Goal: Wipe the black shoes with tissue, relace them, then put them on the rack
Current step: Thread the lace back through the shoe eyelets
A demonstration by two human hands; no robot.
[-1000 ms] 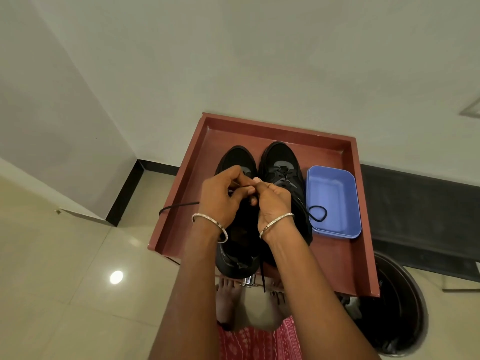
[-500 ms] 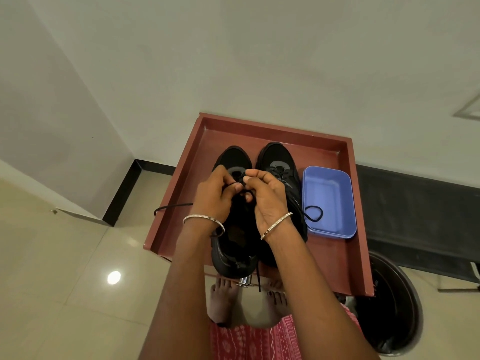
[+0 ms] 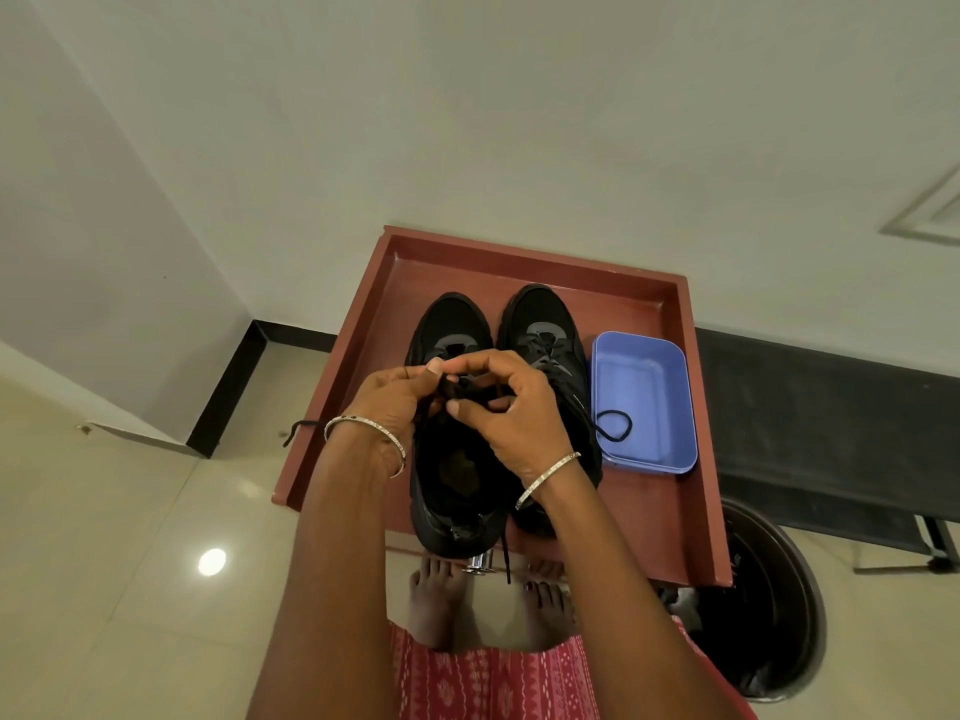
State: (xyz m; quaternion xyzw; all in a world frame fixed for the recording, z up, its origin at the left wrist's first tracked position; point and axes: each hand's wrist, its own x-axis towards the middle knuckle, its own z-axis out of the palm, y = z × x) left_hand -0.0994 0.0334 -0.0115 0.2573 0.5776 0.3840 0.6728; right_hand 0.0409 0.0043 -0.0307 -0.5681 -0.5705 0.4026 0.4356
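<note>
On a red-brown cabinet top (image 3: pixel 649 511) with a raised rim, set against a plain pale wall (image 3: pixel 467 122): working over the left shoe (image 3: pixel 452 330) of a black pair, standing side by side with the right shoe (image 3: pixel 540 319), toes to the wall. Pinching the black lace (image 3: pixel 448 389) above the tongue with both hands: left hand (image 3: pixel 387 407) with thumb and fingertips clamped on it, right hand (image 3: pixel 514 413) with thumb and forefinger closed on it too (other fingers curled in behind). Letting one lace end trail off past the left rim and another hang over the front edge. Sharing the top with a blue plastic tub (image 3: pixel 644 376) just beside the right shoe, with a black loop draped over its near corner. Standing barefoot on glossy cream floor tiles (image 3: pixel 130 511), beside black skirting (image 3: pixel 228 392) along the wall's foot and a dark round bin (image 3: pixel 769 615) on the right.
</note>
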